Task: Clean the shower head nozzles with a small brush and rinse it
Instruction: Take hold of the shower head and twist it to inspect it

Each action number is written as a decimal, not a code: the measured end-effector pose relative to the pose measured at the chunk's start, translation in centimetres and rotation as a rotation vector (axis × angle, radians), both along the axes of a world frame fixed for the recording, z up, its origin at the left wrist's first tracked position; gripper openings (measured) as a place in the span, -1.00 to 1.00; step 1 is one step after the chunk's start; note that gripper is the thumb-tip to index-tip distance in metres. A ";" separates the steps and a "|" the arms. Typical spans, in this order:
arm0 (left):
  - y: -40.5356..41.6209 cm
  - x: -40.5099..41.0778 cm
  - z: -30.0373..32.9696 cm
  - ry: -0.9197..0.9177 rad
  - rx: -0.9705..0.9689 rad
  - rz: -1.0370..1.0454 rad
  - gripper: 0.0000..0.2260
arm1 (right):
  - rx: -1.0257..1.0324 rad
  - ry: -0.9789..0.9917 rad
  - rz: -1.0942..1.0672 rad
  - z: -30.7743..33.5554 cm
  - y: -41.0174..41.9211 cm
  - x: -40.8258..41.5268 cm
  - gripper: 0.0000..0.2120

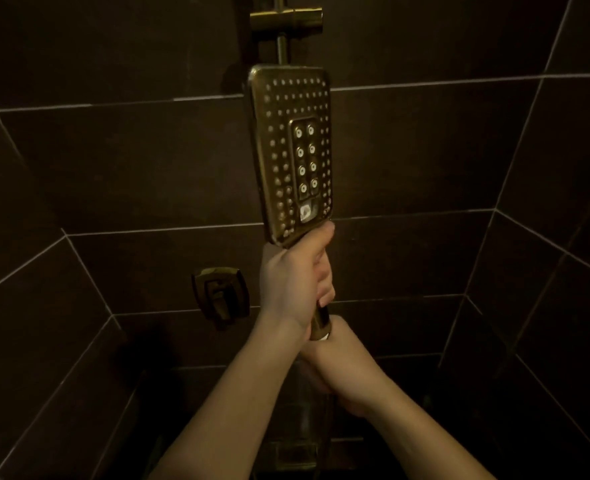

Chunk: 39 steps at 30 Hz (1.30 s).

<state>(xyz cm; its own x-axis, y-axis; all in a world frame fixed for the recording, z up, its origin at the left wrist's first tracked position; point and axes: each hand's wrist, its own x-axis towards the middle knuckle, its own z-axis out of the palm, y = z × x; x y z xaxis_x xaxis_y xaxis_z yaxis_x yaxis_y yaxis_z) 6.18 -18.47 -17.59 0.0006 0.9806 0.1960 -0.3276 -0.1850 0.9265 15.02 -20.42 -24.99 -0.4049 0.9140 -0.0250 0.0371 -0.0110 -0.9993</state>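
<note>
A gold rectangular shower head point(291, 152) stands upright in front of me, its nozzle face turned toward the camera. Rows of small nozzles ring a raised centre panel with larger white-tipped ones. My left hand point(293, 282) is wrapped around the handle just under the head. My right hand point(342, 368) is closed around the bottom end of the handle point(321, 323), where the hose joins; what its fingers hold there is hidden. No brush is visible.
Dark brown tiled walls enclose the shower on three sides. A gold slide bar and bracket point(286, 20) rise behind the head. A gold mixer valve point(220, 294) sits on the wall at lower left. A dim fixture point(300, 455) lies below.
</note>
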 end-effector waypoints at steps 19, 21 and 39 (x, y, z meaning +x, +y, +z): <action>0.3 -2.4 -0.7 -0.426 0.199 -0.971 -0.79 | -0.476 0.306 0.717 0.1 -1.7 2.0 -0.64; 0.6 -1.8 -1.0 -0.509 0.137 -1.054 -0.70 | -0.526 0.340 0.815 -0.4 -1.2 1.8 -0.65; 0.5 0.3 -3.0 -0.206 -0.238 0.311 -0.70 | 0.128 -0.347 -0.342 -2.7 0.2 -1.0 -0.82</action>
